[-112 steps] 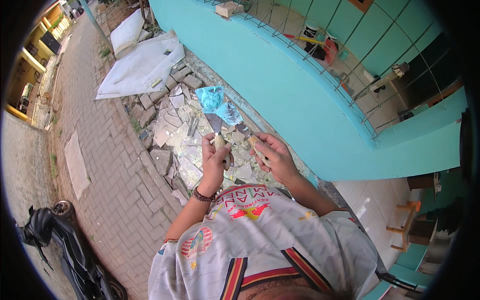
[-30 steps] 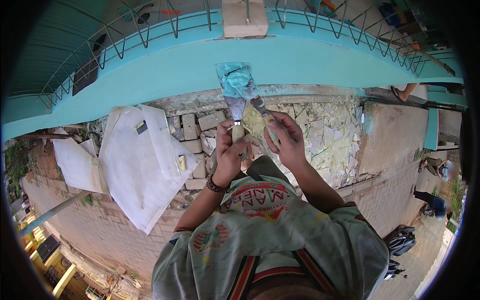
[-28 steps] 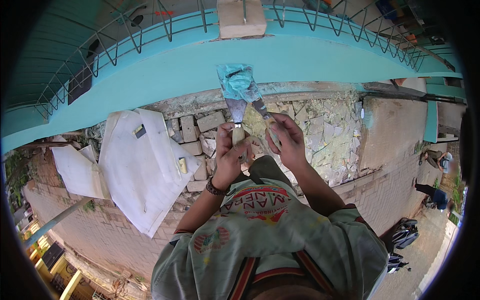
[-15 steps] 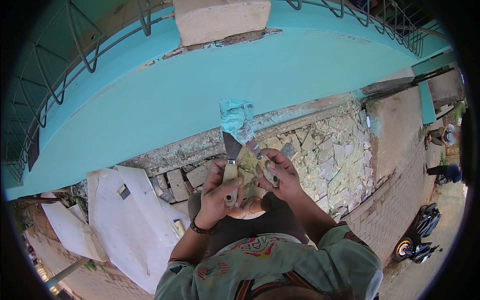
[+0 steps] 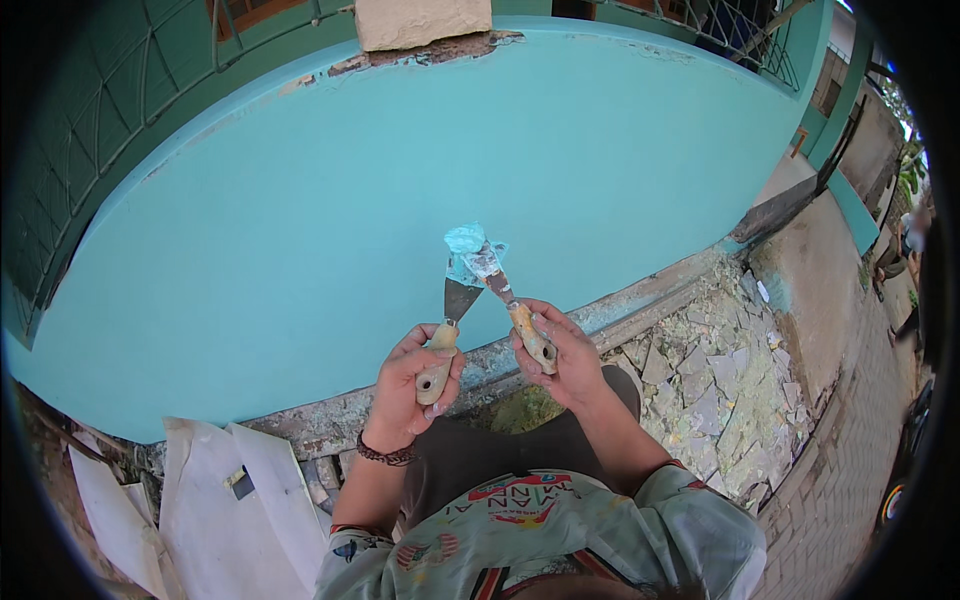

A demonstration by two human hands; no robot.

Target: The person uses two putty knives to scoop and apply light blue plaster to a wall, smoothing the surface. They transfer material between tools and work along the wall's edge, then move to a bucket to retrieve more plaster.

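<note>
My left hand (image 5: 412,385) grips the pale handle of a wide putty knife (image 5: 461,298), its dark blade pointing up and away from me. A lump of turquoise paste (image 5: 465,238) sits at the top of that blade. In my right hand (image 5: 562,355) is a narrower scraper (image 5: 498,286), held by its worn, stained handle. Its paste-smeared blade leans left and crosses over the wide blade near the lump. Both tools are held up in front of a turquoise wall (image 5: 330,200).
A pale block (image 5: 424,22) stands on the wall's top, with chipped plaster under it. Metal grilles rise behind the wall. White sheets (image 5: 210,510) lie at the lower left. Broken tile paving (image 5: 710,390) covers the ground on the right, beside a brick path (image 5: 840,500).
My view has tilted up, showing more wall. The narrow scraper's blade has moved higher across the wide blade, and the paste now sits bunched near the top.
</note>
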